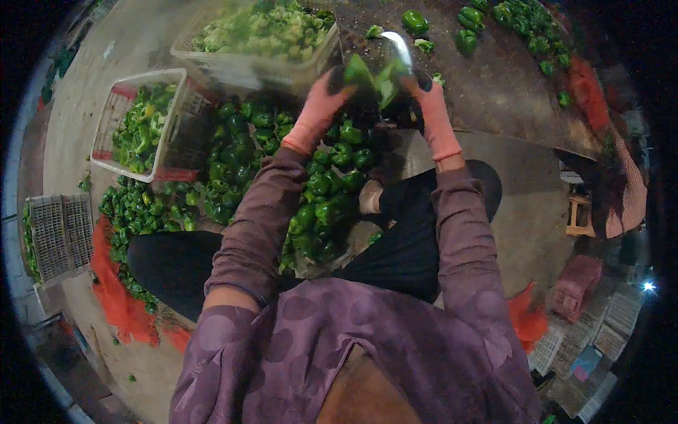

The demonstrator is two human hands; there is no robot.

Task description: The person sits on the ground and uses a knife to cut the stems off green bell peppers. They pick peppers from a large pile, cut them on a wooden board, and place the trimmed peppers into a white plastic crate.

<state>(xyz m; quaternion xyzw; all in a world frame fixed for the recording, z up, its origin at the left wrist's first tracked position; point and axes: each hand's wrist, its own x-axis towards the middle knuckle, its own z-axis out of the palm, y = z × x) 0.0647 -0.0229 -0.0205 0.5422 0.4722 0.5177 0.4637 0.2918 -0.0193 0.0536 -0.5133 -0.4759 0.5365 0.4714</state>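
Observation:
My left hand (324,94), in a pink glove with dark fingers, grips a blurred piece of green bell pepper (358,71). Close beside it, my right hand (430,103) wears the same kind of glove and is closed around what looks like a curved metal blade (401,49). The shiny blade stands up past the right fingers; the grip is hidden. A second blurred pepper piece (389,85) is between the hands, touching the right fingertips. Whole green bell peppers (323,206) lie heaped below the hands and between my legs.
A pale crate (183,53) of light green pepper scraps stands ahead. Left of the heap, a tilted white-and-red crate (183,114) holds cut peppers. On the brown board (498,100) lie whole peppers (415,22) and scraps (425,45). Red netting (119,286) spreads at left; a wooden stool (579,216) is at right.

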